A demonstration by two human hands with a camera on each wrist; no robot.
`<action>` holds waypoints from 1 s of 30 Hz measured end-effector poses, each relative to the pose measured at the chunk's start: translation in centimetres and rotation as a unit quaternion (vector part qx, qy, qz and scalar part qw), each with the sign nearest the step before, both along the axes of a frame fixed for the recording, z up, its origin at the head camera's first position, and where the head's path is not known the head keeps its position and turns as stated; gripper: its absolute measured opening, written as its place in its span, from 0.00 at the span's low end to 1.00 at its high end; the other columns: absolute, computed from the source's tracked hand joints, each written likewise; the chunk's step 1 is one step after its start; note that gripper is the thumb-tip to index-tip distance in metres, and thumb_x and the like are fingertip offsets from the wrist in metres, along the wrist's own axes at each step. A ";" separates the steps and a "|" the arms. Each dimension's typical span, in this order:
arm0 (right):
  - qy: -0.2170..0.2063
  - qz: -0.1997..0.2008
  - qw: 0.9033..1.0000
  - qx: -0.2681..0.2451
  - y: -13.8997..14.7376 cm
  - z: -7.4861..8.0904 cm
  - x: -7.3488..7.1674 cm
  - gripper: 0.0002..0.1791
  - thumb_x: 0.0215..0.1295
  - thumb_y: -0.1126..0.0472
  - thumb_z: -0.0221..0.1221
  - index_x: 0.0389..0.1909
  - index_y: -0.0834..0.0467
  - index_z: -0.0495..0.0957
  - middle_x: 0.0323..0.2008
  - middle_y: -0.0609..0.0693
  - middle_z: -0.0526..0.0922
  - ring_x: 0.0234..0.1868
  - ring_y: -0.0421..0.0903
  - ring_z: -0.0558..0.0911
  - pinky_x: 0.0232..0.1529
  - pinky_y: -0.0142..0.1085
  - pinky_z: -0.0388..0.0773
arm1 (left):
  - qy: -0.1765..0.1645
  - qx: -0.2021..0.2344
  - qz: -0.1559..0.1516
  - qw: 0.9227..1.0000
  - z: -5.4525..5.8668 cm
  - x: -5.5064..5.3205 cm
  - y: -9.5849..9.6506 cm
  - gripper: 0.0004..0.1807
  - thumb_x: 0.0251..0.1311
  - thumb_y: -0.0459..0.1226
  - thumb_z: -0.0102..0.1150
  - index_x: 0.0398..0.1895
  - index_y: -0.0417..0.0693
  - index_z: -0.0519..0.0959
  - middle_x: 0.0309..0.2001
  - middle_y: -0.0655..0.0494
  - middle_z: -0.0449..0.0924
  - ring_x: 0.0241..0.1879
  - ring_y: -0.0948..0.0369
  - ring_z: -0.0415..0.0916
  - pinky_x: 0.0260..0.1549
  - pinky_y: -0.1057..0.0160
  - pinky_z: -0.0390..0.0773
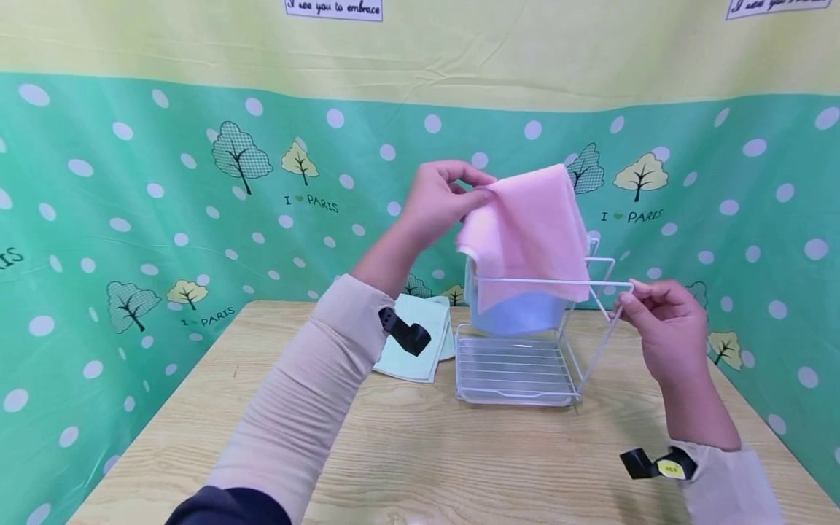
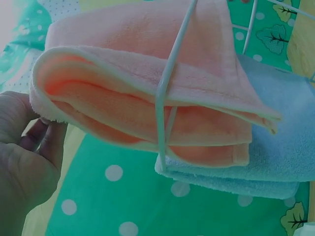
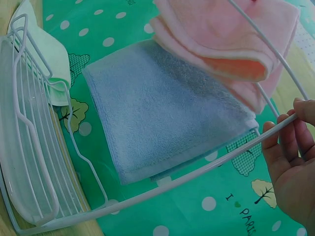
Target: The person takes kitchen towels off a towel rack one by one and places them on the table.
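In the head view my left hand (image 1: 441,198) pinches the upper left edge of a folded pink towel (image 1: 534,222) above a white wire rack (image 1: 554,281). The left wrist view shows the pink towel (image 2: 138,71) looped in folds, its lower part between the rack's bars (image 2: 170,69). A folded blue towel (image 1: 518,315) hangs on the rack behind the pink one; in the right wrist view this blue towel (image 3: 162,108) is apart from the base. My right hand (image 1: 672,332) grips the rack's upper right front corner, thumb and fingers round the wire.
A clear tray (image 1: 515,399) lies beneath the wire grid at the rack's base. Folded pale green towels (image 1: 413,343) lie on the wooden table (image 1: 394,452), left of the rack. A green and yellow patterned cloth (image 1: 367,182) hangs behind and around the table.
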State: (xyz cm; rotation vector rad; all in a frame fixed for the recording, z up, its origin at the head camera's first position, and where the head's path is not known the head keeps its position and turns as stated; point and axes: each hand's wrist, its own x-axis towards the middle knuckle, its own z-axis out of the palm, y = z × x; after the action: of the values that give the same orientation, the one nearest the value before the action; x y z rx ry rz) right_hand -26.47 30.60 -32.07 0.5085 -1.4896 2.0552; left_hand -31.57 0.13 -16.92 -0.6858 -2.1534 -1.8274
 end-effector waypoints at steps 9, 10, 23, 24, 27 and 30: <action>-0.003 -0.006 1.000 -0.002 -0.1 0.1 0.0 0.08 0.59 0.80 0.60 0.39 0.76 0.75 0.34 0.56 0.81 0.31 0.45 0.82 0.38 0.34 0.82 | 0.004 0.075 0.013 0.997 -0.7 0.6 -1.6 0.07 0.53 0.28 0.71 0.36 0.41 0.87 0.31 0.44 0.83 0.22 0.55 0.77 0.25 0.59 0.83; -0.003 -0.006 1.000 -0.002 -0.1 0.1 0.0 0.08 0.59 0.80 0.60 0.39 0.76 0.75 0.34 0.56 0.82 0.31 0.45 0.82 0.38 0.34 0.82 | 0.007 0.085 0.015 0.996 -0.9 0.7 -1.8 0.07 0.53 0.28 0.71 0.36 0.41 0.87 0.32 0.43 0.83 0.23 0.55 0.78 0.25 0.59 0.83; 0.020 0.012 1.000 -0.010 0.0 0.1 0.1 0.07 0.59 0.82 0.58 0.39 0.78 0.75 0.33 0.56 0.83 0.31 0.45 0.83 0.37 0.34 0.83 | 0.053 0.221 -0.004 0.974 -2.0 0.9 -4.2 0.09 0.53 0.22 0.66 0.30 0.43 0.87 0.33 0.47 0.86 0.27 0.57 0.82 0.27 0.63 0.83; 0.020 0.012 1.000 -0.010 -0.1 0.2 0.1 0.07 0.59 0.82 0.58 0.39 0.77 0.75 0.33 0.56 0.83 0.31 0.45 0.83 0.37 0.34 0.83 | 0.053 0.229 -0.005 0.972 -2.0 1.0 -4.5 0.10 0.53 0.21 0.66 0.29 0.44 0.87 0.32 0.48 0.86 0.28 0.57 0.82 0.27 0.64 0.83; 0.024 0.020 0.999 -0.011 -0.1 0.1 0.1 0.07 0.59 0.82 0.58 0.39 0.77 0.76 0.33 0.56 0.83 0.31 0.45 0.83 0.37 0.34 0.83 | 0.056 0.250 -0.006 0.967 -2.0 1.3 -5.1 0.13 0.54 0.21 0.65 0.26 0.49 0.87 0.32 0.50 0.86 0.30 0.58 0.84 0.28 0.64 0.84; 0.029 0.027 0.999 -0.012 -0.1 0.1 0.1 0.07 0.59 0.82 0.59 0.39 0.77 0.76 0.33 0.56 0.83 0.31 0.45 0.83 0.37 0.34 0.83 | 0.062 0.268 -0.009 0.961 -2.0 1.6 -5.8 0.14 0.55 0.21 0.64 0.26 0.50 0.87 0.32 0.51 0.86 0.32 0.57 0.85 0.30 0.63 0.84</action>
State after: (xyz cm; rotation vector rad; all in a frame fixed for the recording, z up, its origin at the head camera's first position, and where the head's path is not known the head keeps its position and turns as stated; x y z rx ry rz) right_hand -26.36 30.52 -31.96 0.6000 -1.4318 2.0786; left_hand -30.00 -5.68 -18.93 -0.6617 -1.4712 -2.1737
